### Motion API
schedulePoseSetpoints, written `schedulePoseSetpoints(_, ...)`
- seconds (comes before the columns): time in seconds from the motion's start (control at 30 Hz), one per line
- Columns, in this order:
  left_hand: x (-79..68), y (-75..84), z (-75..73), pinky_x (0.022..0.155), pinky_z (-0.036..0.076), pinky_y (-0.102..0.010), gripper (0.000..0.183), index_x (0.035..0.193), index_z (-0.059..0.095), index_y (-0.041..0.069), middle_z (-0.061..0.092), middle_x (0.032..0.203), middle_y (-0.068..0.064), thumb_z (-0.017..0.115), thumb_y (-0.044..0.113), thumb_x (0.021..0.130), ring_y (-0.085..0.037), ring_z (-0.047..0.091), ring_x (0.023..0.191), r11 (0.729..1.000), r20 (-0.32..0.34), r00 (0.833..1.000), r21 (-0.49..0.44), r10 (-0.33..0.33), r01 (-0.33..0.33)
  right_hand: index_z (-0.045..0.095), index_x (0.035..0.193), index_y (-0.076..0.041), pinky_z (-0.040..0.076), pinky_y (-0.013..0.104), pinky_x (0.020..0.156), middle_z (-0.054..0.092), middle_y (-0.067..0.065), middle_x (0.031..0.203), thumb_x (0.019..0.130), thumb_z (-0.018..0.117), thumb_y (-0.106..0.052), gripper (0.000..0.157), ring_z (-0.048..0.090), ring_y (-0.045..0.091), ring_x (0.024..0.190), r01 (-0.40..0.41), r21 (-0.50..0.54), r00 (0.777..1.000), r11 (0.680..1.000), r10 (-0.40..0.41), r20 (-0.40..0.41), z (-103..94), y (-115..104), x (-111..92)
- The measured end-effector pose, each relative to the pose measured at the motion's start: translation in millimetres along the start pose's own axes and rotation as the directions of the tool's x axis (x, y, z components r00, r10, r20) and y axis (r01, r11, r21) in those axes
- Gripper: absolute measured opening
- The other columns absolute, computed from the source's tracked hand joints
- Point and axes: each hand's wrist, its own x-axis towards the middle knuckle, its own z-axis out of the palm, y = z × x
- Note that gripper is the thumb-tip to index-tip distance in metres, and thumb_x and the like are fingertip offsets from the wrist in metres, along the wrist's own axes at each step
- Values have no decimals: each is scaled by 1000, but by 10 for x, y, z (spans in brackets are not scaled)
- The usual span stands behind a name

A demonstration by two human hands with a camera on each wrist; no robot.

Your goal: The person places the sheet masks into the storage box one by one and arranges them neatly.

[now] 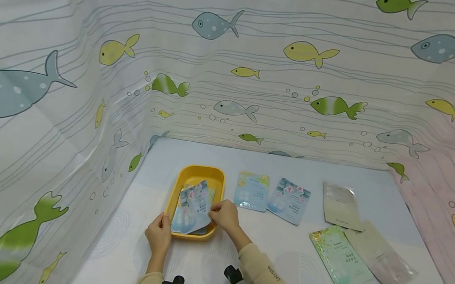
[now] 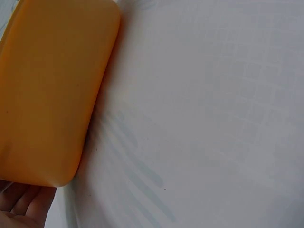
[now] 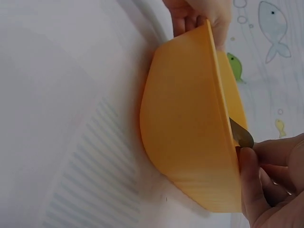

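A yellow plastic tray (image 1: 223, 183) with raised walls stands on the table, holding several flat sheet-mask packets. Uppermost is a blue floral mask packet (image 1: 193, 210), lying at a slant over the others. My left hand (image 1: 158, 234) grips the tray's near left rim, thumb on top and fingers below, as the right wrist view also shows. With thumb and fingertips, my right hand (image 1: 226, 215) pinches the right edge of the floral packet at the tray's right rim. In the right wrist view, a dark packet corner (image 3: 242, 135) shows beside those fingertips.
Right of the tray lie a blue-and-yellow packet (image 1: 252, 191) and another floral packet (image 1: 289, 201). Farther right are a green packet (image 1: 340, 258) and two silvery-beige packets, one upper (image 1: 342, 206) and one lower (image 1: 382, 257). A fish-print curtain (image 1: 233, 82) surrounds the table.
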Motion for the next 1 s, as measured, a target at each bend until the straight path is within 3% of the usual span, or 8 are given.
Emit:
schedulePoseSetpoints(0.13,-6,-1,-3,58,46,-28,18,89,71,-7,69,75,-18,56,4,88,-26,62,69,1000,0,1000,0,-10,10,73,91,2,50,22,56,70,11,84,78,70,-7,16,59,13,65,38,-65,999,997,-37,17,9,6,-3)
schedulePoseSetpoints(0.3,-9,-7,-3,58,44,-20,18,90,71,-7,70,79,-20,57,3,87,-28,62,71,1000,-4,1000,-7,-5,5,73,93,1,50,22,57,70,10,87,80,69,-8,17,57,13,67,69,-94,997,993,-65,36,5,14,-12)
schedulePoseSetpoints(0.4,-8,-8,0,57,41,-16,17,89,71,-7,70,77,-19,57,3,87,-25,60,68,1000,-12,1000,-9,2,-2,73,92,2,49,21,54,69,9,81,80,69,-7,15,58,11,61,63,-73,997,995,-60,43,5,10,-22)
schedulePoseSetpoints(0.6,5,-13,14,56,44,-25,17,87,71,-7,70,77,-19,56,2,86,-24,60,67,1000,-12,1000,4,7,-7,72,91,3,49,21,52,67,7,75,81,69,-6,13,58,10,56,37,-31,999,999,-36,31,7,9,-21)
schedulePoseSetpoints(0.8,10,-25,13,55,37,-13,16,85,71,-6,69,74,-17,56,2,86,-16,55,63,1000,-20,1000,-5,15,-16,72,92,4,50,22,55,67,7,74,81,69,-6,15,59,11,57,44,2,999,999,-44,15,0,20,-29)
schedulePoseSetpoints(1.0,8,-21,16,56,38,-13,17,86,70,-6,69,76,-18,56,2,87,-16,55,64,1000,-4,1000,-6,-5,5,71,95,5,51,22,57,68,8,78,82,69,-7,18,60,11,60,34,37,999,999,-34,13,2,39,-40)
